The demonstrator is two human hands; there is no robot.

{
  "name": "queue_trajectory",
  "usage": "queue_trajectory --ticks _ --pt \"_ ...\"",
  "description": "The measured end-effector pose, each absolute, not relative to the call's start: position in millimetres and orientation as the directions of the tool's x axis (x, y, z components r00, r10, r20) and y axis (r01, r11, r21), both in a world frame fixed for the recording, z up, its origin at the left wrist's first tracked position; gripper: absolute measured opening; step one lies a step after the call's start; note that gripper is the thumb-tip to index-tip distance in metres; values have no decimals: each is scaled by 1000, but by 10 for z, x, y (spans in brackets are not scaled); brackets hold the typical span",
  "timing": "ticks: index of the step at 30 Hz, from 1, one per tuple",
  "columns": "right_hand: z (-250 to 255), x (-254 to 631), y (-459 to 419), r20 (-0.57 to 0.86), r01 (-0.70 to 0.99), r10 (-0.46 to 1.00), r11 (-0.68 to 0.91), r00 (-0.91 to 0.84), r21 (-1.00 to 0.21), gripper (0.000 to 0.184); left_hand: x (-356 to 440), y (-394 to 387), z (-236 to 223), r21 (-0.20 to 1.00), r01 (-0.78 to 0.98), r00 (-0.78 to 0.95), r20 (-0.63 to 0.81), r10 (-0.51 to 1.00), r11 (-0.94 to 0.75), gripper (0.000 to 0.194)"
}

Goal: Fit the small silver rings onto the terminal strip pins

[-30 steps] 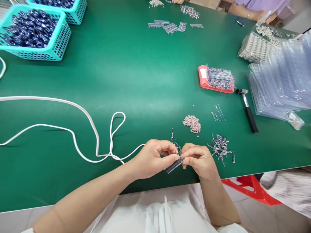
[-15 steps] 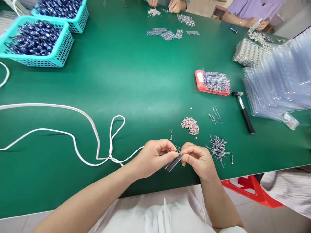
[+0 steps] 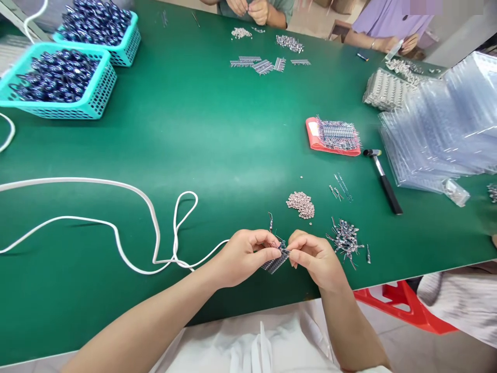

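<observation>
Close to the table's front edge, my left hand (image 3: 250, 256) pinches a dark, ribbed strip of small parts (image 3: 275, 264) between thumb and fingers. Facing it, my right hand (image 3: 316, 257) has thumb and forefinger pressed together at the strip's right end, on a thin wire-like piece too small to make out fully. A loose wired part (image 3: 271, 221) lies just beyond my fingertips. Farther out is a heap of small pinkish discs (image 3: 300, 205). To the right of my right hand sits a pile of small wired parts (image 3: 345, 238).
White cable (image 3: 155, 223) loops across the left. Turquoise baskets (image 3: 89, 106) of shiny dark parts stand at far left. A hammer (image 3: 384, 184), a red-wrapped bundle (image 3: 334, 135) and stacked clear plastic trays (image 3: 430, 134) lie right. Co-workers' hands (image 3: 248, 8) work across the green table.
The view has tilted up slightly, so things appear lower and more of the co-workers shows. My hands remain together at the strip; their fingertips have drawn slightly apart, with a thin piece showing between them.
</observation>
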State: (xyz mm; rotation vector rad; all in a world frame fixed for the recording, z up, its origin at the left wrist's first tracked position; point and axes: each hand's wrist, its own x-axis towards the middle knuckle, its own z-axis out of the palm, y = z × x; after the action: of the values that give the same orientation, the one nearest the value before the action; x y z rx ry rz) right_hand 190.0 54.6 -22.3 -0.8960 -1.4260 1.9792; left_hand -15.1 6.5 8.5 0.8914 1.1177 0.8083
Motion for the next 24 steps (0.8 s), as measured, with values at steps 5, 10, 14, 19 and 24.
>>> queue_trajectory --ticks 5,10,14,19,24 --pt "-211 1947 528 -252 0 717 -331 -650 -944 4 -167 56 97 899 50 367 -422 829 435 15" --pt "-155 1949 505 -223 297 808 -63 -545 -953 7 -198 86 36 868 67 310 -486 817 491 19" --pt "-148 1948 475 -75 546 848 267 -524 -794 14 -226 120 53 857 -8 238 -498 834 515 22" --pt "-172 2093 556 23 612 816 452 -578 -649 21 -233 112 42 864 -31 208 -486 849 502 22" --pt "-194 2311 752 149 829 908 418 -391 -371 20 -227 103 11 858 -41 224 -492 841 512 22"
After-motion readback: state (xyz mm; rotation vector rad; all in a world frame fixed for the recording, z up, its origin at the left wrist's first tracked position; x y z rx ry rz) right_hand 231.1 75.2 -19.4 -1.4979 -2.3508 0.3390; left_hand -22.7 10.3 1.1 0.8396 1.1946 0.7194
